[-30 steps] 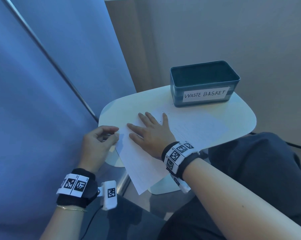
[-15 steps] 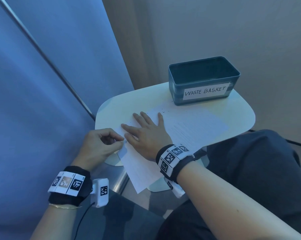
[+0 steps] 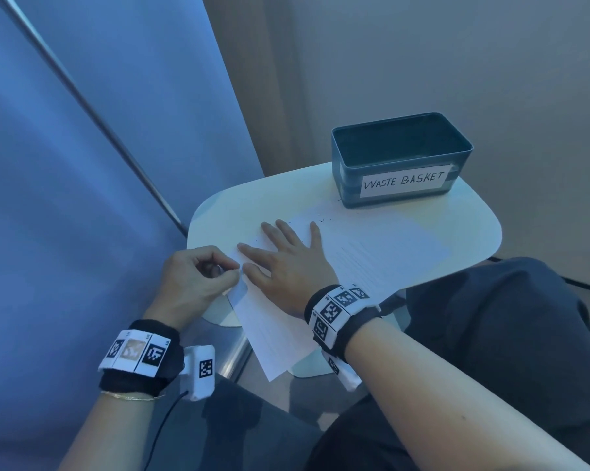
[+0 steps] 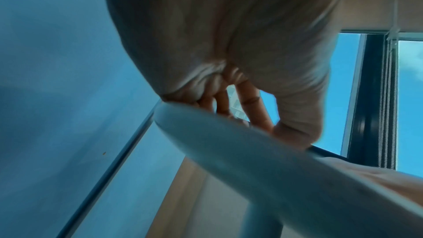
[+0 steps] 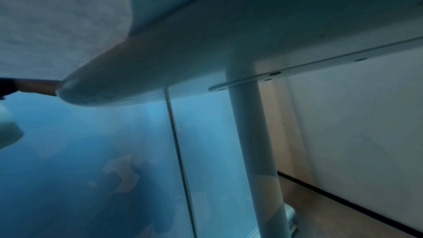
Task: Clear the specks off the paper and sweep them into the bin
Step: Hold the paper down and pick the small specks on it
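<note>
While pinching the paper [image 3: 371, 260] edge, left hand [image 3: 191, 283]; flat and spread on the sheet, right hand [image 3: 286, 263]. Beyond, specks [image 3: 322, 219] short of the bin [image 3: 402, 158]. Risky: lifting too sharply could scatter specks over the table [image 3: 239, 205].

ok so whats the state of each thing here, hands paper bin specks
left hand: pinches the paper's left edge
right hand: flat, fingers spread, pressing on the paper
paper: flat on the table, near corner overhanging
waste basket: upright, open-topped
specks: on the paper's far edge, not binned
</note>
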